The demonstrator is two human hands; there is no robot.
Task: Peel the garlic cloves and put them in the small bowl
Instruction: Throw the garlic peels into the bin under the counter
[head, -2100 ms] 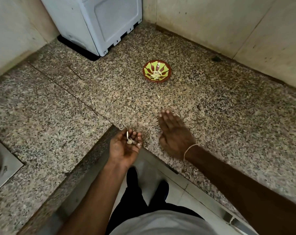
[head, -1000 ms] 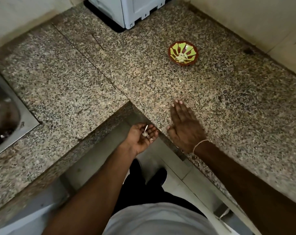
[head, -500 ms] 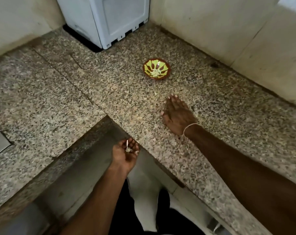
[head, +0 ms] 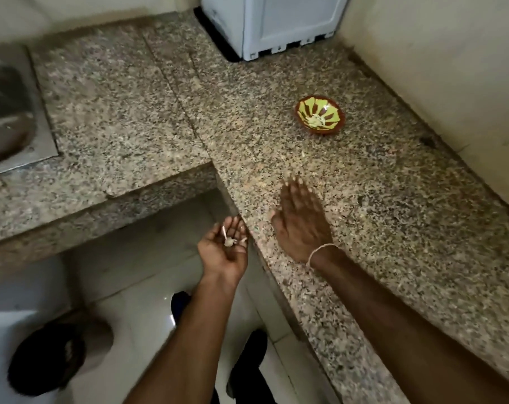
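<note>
1. The left hand (head: 222,252) is lying palm up just off the front edge of the granite surface (head: 378,228), beside the inner corner where the two slabs meet; its fingers are cupping loosely around a few pale garlic scraps (head: 230,241) (whether clove or skin cannot be told).
2. The right hand (head: 301,220) is spreading flat, palm down, fingers straight and together, on the surface near that same front edge; it is holding nothing, and motion blur is softening the fingertips. A thin pale band (head: 320,252) is circling its wrist.
3. The small bowl (head: 319,115), red-brown with a yellow-green pattern, is standing upright toward the back edge of the surface, well apart from both hands and near the wall; pale garlic cloves (head: 316,121) are lying at its bottom.
4. A white appliance (head: 270,21) is occupying the back corner of the surface.
5. A steel sink (head: 11,112) is sitting at the left edge.
6. A dark bin (head: 46,360) is standing on the floor, lower left.
</note>
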